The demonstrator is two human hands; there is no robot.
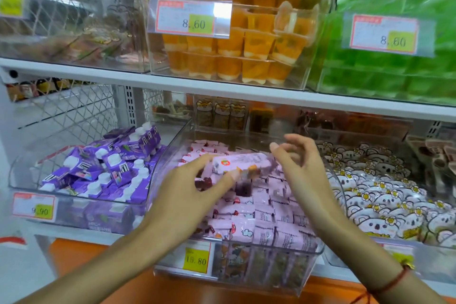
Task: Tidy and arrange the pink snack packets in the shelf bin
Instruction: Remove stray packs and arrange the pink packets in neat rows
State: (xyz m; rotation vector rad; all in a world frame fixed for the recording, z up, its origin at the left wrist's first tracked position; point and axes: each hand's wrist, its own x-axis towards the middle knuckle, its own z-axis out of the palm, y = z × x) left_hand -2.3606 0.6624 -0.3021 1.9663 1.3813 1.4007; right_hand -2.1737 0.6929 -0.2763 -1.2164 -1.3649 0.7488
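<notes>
I see a white shelf [222, 86] unit with two levels of clear bins. On the upper level, a bin of orange jelly cups [237, 39] sits in the middle, with a bin of green packs [394, 61] to its right. On the lower level, a bin of purple drink cartons [108, 168] stands on the left and a bin of koala-print packets [385, 200] on the right. Between those two is the clear shelf bin [318, 249] I care about, filled with pink snack packets [266, 217] lying in rough rows, some upright along the front wall, with a yellow price tag [196, 260] marked 18.80 on its front.

My left hand [187, 195] reaches over the bin's left side, its fingers stretched forward and its thumb and fingertips touching the underside of one pink packet [243, 161] that sits raised above the pile, lying roughly level. The packet is blurred, so I cannot tell how firmly it is held. My right hand [299, 165] hovers just to the right of that packet with its fingers loosely spread and slightly curled, holding nothing; a thin red cord [394, 281] circles that wrist.
</notes>
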